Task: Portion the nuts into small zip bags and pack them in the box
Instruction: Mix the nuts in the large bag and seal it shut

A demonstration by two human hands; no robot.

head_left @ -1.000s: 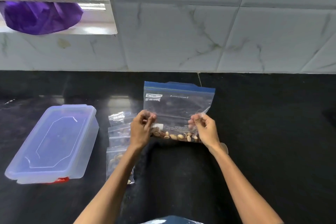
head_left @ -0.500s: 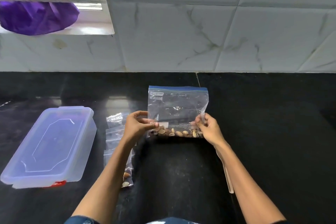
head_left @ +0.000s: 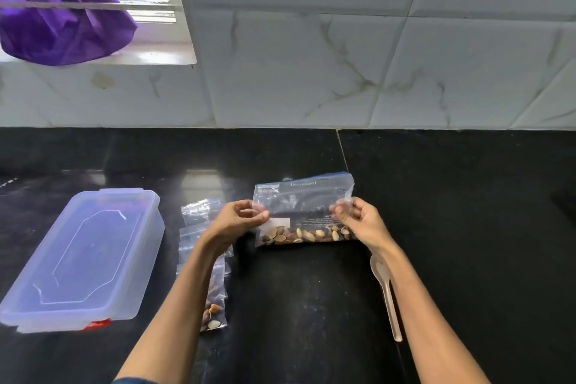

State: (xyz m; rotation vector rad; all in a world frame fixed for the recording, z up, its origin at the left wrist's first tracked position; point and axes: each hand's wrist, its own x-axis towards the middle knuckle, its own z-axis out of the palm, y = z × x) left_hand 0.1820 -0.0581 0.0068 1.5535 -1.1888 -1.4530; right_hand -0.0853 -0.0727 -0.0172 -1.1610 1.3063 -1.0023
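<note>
Black stone forms the surface (head_left: pixel 467 227) under a white marbled tile wall, and the large zip bag (head_left: pixel 304 206) near its middle serves as the landmark. Far to the left of that bag sits the clear plastic box (head_left: pixel 81 256), its lid on, so nothing appears to be packed in it yet. Between the box and the large bag lies a row of small zip bags (head_left: pixel 204 246); the nearest one holds some nuts, while the farther ones look flat, and whether they are filled I cannot tell. The left hand (head_left: pixel 237 221) pinches the left edge of the large bag between thumb and fingertips, and the right hand (head_left: pixel 358 218) pinches its right edge the same way, holding it upright with its bottom near the surface. A modest layer of nuts (head_left: pixel 307 234) lines the bottom of that bag, so there is stock left to divide. Just right of and nearer than the large bag, a pale plastic spoon (head_left: pixel 386 293) lies on the surface, partly behind the right forearm. By my reading the portioning is barely begun: most small bags remain to be filled and sealed, and the box must be opened and loaded.
</note>
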